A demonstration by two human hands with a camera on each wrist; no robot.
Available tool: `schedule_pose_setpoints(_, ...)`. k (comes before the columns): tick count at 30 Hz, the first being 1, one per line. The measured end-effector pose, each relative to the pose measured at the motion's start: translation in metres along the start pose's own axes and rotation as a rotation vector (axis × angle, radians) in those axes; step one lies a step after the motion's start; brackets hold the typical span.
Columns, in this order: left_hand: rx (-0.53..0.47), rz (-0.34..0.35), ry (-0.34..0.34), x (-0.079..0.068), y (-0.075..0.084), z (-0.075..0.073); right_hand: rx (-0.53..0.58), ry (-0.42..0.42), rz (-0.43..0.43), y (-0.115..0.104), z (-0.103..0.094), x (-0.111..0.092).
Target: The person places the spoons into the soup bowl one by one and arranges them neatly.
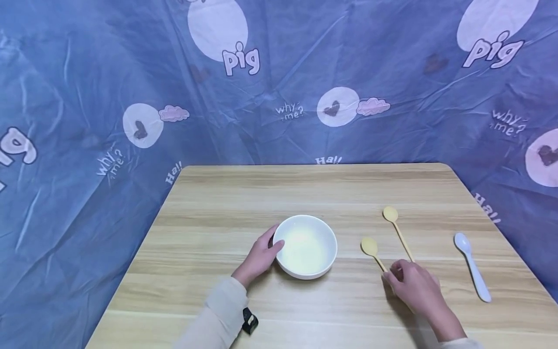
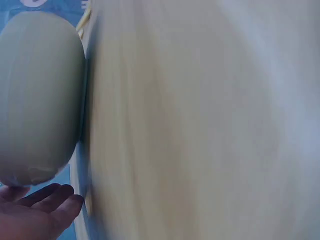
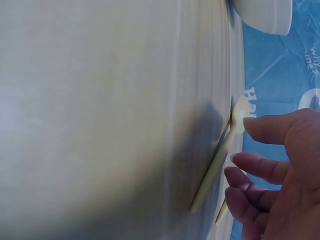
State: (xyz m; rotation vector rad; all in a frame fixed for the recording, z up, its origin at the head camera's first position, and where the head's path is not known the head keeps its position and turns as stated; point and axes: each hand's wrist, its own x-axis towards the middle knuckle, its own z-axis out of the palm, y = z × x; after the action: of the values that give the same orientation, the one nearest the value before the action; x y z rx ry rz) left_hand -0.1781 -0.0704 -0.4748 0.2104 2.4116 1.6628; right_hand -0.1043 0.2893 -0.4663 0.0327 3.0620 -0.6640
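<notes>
My left hand (image 1: 260,256) holds a white bowl (image 1: 306,248) at its left side, the thumb over the rim and the fingers against the outer wall. The left wrist view has the bowl (image 2: 40,95) large, with the fingers (image 2: 62,205) beside it. Just above the table, my right hand (image 1: 414,286) hovers at the handle of the nearer yellow spoon (image 1: 369,247). Seen from the right wrist, that spoon (image 3: 215,165) lies on the wood, and thumb and fingers are loosely bent and apart. Behind it a second yellow spoon (image 1: 390,214) has its handle end hidden by the hand.
A pale blue-white spoon (image 1: 472,269) lies at the right of the wooden table (image 1: 209,203). Blue printed cloth (image 1: 279,135) hangs along the table's back and sides. A black strap (image 1: 250,321) shows by the left sleeve.
</notes>
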Motion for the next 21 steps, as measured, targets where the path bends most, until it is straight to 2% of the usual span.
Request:
schedule_pose_setpoints(5,-0.168,0.000,0.014,-0.001,-0.005,0.008,0.013,-0.072,0.042,0.004,0.001,-0.005)
schedule_pose_setpoints(10,-0.328,-0.022,0.035,-0.006,-0.011,0.009,0.013,-0.083,0.030,-0.001,0.005,-0.004)
schedule_pose_setpoints(17,-0.396,-0.035,0.040,-0.001,-0.012,0.005,0.030,-0.031,-0.031,-0.008,0.012,-0.001)
schedule_pose_setpoints(21,-0.414,-0.061,0.014,-0.003,-0.014,0.008,0.043,-0.059,-0.019,-0.008,0.015,-0.004)
